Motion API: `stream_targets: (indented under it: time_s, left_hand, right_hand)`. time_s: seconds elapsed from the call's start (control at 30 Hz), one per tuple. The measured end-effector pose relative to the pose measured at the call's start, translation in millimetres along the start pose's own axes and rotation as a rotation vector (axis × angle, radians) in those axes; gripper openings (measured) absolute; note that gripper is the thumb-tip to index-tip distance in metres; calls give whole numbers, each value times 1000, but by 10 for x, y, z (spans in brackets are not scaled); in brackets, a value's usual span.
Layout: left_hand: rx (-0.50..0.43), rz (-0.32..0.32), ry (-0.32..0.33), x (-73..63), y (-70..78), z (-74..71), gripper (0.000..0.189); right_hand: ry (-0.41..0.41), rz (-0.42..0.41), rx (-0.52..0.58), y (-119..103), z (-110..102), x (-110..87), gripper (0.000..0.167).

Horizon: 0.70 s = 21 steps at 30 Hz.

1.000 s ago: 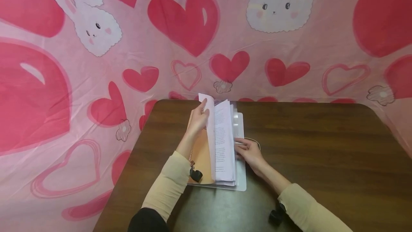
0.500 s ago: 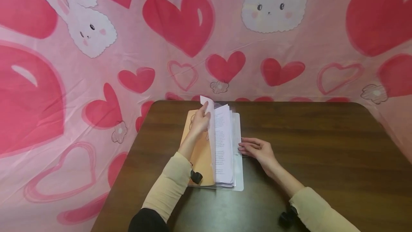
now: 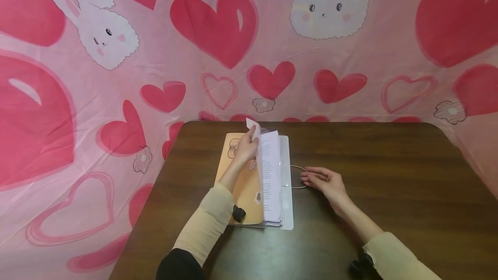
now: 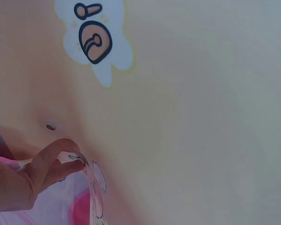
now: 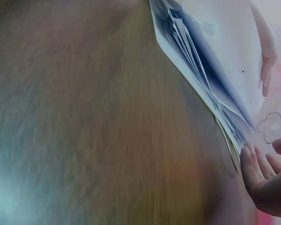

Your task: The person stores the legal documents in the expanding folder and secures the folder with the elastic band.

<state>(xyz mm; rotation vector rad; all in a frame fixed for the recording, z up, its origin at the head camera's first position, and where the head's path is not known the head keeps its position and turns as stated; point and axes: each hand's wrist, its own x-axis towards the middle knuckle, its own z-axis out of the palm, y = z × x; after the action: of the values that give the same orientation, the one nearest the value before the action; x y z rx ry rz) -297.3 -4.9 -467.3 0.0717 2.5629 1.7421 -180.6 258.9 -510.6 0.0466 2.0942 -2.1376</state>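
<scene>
An orange folder (image 3: 241, 193) with small printed pictures lies on the table. Its front cover is lifted at the right edge and curls at the top, where my left hand (image 3: 246, 148) pinches it between thumb and fingers. The left wrist view shows the same pinch on the cover's edge (image 4: 96, 194). Under the cover are printed papers (image 3: 271, 180) on a pale back cover (image 3: 287, 211). A thin elastic cord (image 3: 298, 166) loops out from the folder's right side. Beside this loop is my right hand (image 3: 328, 185), fingers loosely extended; whether they touch the cord is unclear.
The folder lies on a dark wooden table (image 3: 389, 176) with rounded far corners. Behind it hangs a pink cloth (image 3: 342, 51) printed with hearts and rabbits. Small black devices sit at both wrists, such as the left wrist camera (image 3: 239, 214).
My right hand has moved right, from the papers' edge out to beside the cord loop. My left hand keeps its pinch on the cover, which has come down slightly. The view has shifted a little.
</scene>
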Motion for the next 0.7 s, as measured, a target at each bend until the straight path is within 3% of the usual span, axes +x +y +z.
stream_targets:
  time_s: [0.23,0.47,0.6,0.7]
  left_hand:
    - [98,50,-32,68,-68,72,60]
    - [359,186,-71,605,-753,370,60]
    - [513,244,-94,661,-846,514,58]
    - [613,260,-61,646,-847,590,54]
  right_hand:
    - [54,-59,9,10,-162,-28,46]
    - [52,-96,-63,36,-257,-62,46]
    - [35,-84,-144,60,-274,-76,45]
    - [29,-87,-192,76,-278,-77,43]
